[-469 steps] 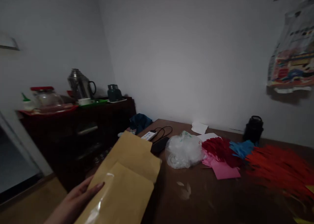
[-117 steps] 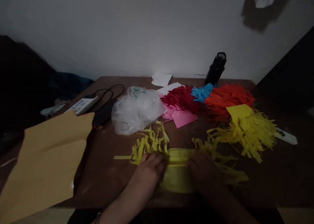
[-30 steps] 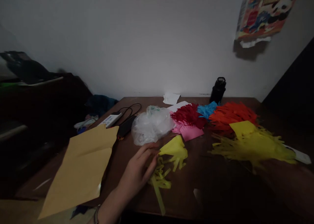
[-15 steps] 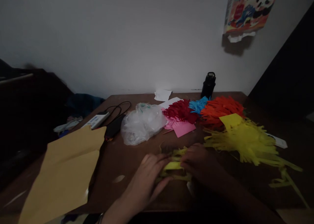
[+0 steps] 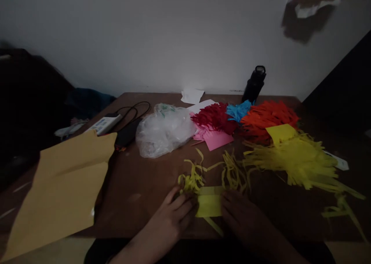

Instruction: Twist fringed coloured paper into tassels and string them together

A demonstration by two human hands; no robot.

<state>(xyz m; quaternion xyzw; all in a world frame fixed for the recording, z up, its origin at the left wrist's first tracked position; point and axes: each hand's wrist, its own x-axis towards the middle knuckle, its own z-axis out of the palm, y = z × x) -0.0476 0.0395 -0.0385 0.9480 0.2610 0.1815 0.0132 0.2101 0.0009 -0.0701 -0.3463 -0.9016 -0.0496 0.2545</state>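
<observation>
Between my hands, low over the table's near side, is a yellow paper piece with a plain flat middle. Curled yellow strips spread from it behind both hands. My left hand grips its left side, fingers curled round the edge. On the right side my right hand is closed on the same paper, its fingers partly lost in shadow. To the right lies a heap of yellow fringed paper with a plain yellow piece on top.
Behind are orange, blue and dark red fringed paper, with pink paper in front. A clear plastic bag, a power strip and brown paper lie left. A black bottle stands at the back.
The yellow paper between my hands has come nearer to me and its flat middle shows wider. My hands have moved down with it. The view has tilted downward.
</observation>
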